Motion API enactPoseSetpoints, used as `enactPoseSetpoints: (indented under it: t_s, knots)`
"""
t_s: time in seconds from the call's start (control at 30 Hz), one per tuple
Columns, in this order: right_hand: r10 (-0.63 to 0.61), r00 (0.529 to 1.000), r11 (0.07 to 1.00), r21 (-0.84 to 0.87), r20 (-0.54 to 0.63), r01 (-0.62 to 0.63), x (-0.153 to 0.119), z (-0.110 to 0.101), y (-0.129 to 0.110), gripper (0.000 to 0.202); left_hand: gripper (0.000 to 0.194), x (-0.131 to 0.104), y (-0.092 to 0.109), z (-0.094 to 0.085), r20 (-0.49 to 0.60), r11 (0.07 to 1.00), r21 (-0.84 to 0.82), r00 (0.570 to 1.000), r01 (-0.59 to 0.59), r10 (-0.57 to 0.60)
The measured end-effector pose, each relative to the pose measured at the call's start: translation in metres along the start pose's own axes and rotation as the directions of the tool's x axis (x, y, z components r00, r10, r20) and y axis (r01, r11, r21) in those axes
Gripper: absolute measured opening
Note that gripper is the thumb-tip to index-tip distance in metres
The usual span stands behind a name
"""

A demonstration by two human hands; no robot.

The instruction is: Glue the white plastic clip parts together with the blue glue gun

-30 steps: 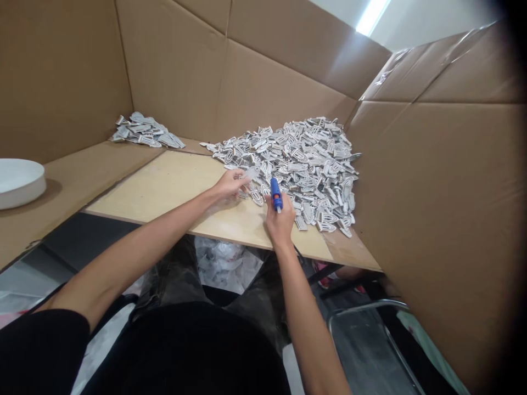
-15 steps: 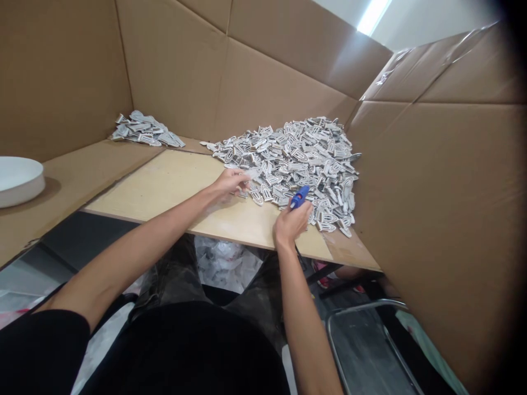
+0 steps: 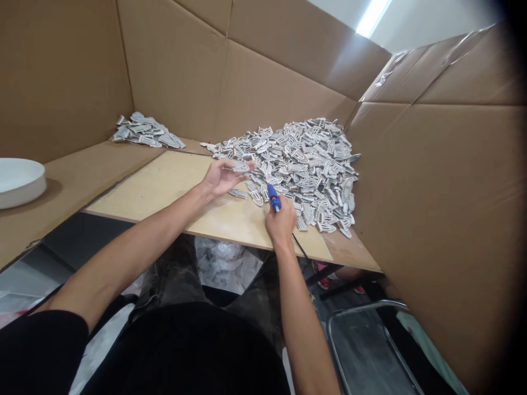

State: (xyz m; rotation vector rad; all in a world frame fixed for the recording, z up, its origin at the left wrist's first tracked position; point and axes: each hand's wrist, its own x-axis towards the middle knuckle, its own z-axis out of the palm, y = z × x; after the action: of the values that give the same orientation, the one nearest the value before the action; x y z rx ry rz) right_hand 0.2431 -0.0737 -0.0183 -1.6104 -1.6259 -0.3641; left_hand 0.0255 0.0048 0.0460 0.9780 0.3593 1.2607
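My left hand [image 3: 220,178], above the board, pinches a flat grey-white slotted piece [image 3: 240,166] between thumb and fingers. In my right hand [image 3: 282,219] is a small blue tool [image 3: 272,195] with a bit of red on it and a pale tip; it looks like a glue gun, and a black cord runs below the hand. Both hands are at the near edge of a big heap of similar slotted pieces [image 3: 304,159]. A loose piece [image 3: 237,193] lies on the board just below my left hand.
A smaller pile of pieces [image 3: 146,131] lies at the back left. A white round dish [image 3: 20,184] stands at the far left. Cardboard walls [image 3: 280,82] enclose the wooden board [image 3: 135,181]. A metal-framed stool [image 3: 370,345] is below right.
My left hand has drawn slightly left and up from the heap with the piece, turning more palm-up. My right hand has moved left with the blue tool, closer to the left.
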Motion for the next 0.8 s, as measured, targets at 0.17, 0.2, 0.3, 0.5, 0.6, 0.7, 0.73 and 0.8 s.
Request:
enactPoseSetpoints:
  t_s: [0.17, 0.2, 0.3, 0.5, 0.6, 0.7, 0.73, 0.8]
  knots:
    - [0.032, 0.999, 0.999, 0.003, -0.042, -0.032, 0.0, 0.0, 0.001, 0.015, 0.015, 0.001, -0.001, -0.002, 0.07, 0.989, 0.088, 0.99, 0.119, -0.126]
    - [0.051, 0.997, 0.999, 0.009, -0.061, -0.051, 0.0, 0.0, 0.002, 0.014, 0.014, 0.002, -0.003, -0.003, 0.073, 0.984, 0.109, 0.986, 0.144, -0.152]
    - [0.104, 0.988, 0.994, 0.05, -0.117, -0.099, 0.001, -0.001, 0.002, 0.014, 0.016, 0.004, -0.007, -0.004, 0.074, 0.963, 0.187, 0.975, 0.194, -0.21]
    - [0.142, 0.98, 0.958, 0.268, -0.14, -0.101, 0.002, -0.004, -0.003, 0.025, 0.033, 0.003, -0.013, -0.001, 0.049, 0.955, 0.224, 0.976, 0.195, -0.211]
    - [0.195, 0.97, 0.906, 0.406, -0.147, -0.121, 0.002, -0.008, -0.006, 0.032, 0.038, 0.004, -0.015, -0.002, -0.013, 0.958, 0.229, 0.984, 0.173, -0.175]
    - [0.236, 0.965, 0.853, 0.501, -0.117, -0.147, 0.002, -0.012, -0.009, 0.041, 0.03, 0.005, -0.017, -0.003, -0.05, 0.954, 0.264, 0.99, 0.14, -0.132]
    - [0.239, 0.966, 0.837, 0.524, -0.094, -0.156, 0.003, -0.012, -0.01, 0.044, 0.026, 0.005, -0.019, -0.004, -0.054, 0.95, 0.281, 0.991, 0.135, -0.125]
    - [0.242, 0.969, 0.806, 0.566, -0.046, -0.174, 0.003, -0.012, -0.012, 0.048, 0.021, 0.005, -0.021, -0.004, -0.047, 0.936, 0.324, 0.991, 0.135, -0.127]
